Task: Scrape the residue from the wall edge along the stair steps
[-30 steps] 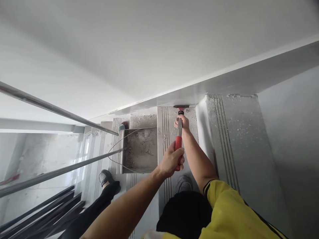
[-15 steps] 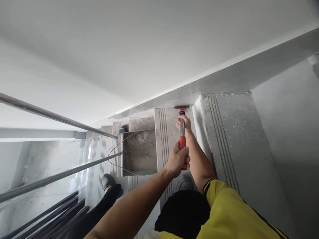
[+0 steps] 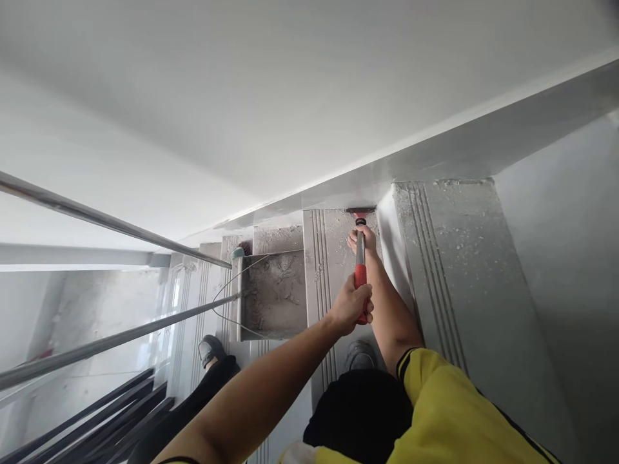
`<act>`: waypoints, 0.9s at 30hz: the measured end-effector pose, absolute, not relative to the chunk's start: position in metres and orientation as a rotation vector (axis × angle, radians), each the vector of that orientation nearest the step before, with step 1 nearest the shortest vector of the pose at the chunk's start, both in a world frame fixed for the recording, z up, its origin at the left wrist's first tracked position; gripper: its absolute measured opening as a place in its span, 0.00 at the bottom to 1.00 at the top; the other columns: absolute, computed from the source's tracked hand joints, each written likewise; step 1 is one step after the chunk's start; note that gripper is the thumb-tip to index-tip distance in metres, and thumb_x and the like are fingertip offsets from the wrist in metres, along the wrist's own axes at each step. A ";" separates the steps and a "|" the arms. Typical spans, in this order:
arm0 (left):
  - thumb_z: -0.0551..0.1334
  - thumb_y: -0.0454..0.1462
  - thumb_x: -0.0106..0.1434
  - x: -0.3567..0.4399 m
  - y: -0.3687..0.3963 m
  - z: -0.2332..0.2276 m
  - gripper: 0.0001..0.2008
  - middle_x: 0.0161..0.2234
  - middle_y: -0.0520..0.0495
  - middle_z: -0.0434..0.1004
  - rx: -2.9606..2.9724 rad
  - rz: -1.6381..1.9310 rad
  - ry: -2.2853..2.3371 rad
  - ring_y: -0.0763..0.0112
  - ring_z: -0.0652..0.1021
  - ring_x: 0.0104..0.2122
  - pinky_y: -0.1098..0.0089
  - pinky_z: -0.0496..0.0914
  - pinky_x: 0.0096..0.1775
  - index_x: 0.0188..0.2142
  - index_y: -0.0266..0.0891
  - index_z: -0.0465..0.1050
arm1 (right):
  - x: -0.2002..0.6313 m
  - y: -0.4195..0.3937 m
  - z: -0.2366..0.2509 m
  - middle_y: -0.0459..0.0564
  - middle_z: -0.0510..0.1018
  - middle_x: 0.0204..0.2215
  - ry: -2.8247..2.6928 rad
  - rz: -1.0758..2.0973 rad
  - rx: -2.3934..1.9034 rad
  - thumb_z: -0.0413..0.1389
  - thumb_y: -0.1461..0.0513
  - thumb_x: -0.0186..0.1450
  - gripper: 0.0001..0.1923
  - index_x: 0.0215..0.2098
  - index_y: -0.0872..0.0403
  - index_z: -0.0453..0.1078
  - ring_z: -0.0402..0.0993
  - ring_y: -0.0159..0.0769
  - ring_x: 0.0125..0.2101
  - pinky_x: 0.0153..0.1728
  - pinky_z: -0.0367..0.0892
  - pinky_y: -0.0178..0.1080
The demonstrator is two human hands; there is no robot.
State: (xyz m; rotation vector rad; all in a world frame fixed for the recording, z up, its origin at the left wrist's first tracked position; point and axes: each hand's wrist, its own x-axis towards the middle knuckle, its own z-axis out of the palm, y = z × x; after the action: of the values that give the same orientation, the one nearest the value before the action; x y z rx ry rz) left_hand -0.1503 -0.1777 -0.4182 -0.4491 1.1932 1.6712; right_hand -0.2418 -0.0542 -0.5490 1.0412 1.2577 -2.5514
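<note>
A: Because the blade meets the wall base at the far end, the scraper (image 3: 360, 248) is held two-handed: left hand (image 3: 353, 303) wrapped round the red grip, right hand (image 3: 363, 238) closed on the shaft ahead of it.

B: Noted. Debris tray (image 3: 273, 293) sits just left of both hands, on the next stair tread (image 3: 333, 258) down.

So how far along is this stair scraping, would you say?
Partway, it seems. The dustpan already holds grey debris, so some has been gathered. In hand: the left hand and right hand grip the scraper, its blade at the skirting. Left: the step being scraped and the upper step are speckled with crumbs.
</note>
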 end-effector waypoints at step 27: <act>0.61 0.43 0.58 -0.147 -0.297 -0.418 0.18 0.23 0.59 0.58 -0.397 1.650 0.993 0.83 0.59 0.15 0.79 0.57 0.16 0.44 0.43 0.57 | -0.243 -0.148 -0.535 0.39 0.61 0.11 1.112 -2.600 1.140 0.54 0.60 0.53 0.11 0.22 0.52 0.53 0.56 0.25 0.12 0.13 0.54 0.30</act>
State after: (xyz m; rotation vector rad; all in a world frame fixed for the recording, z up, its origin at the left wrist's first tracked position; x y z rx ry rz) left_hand -0.1475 -0.2966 -0.4180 -0.3974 0.9926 1.6500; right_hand -0.2435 -0.1484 -0.5350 1.1396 1.1125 -2.6000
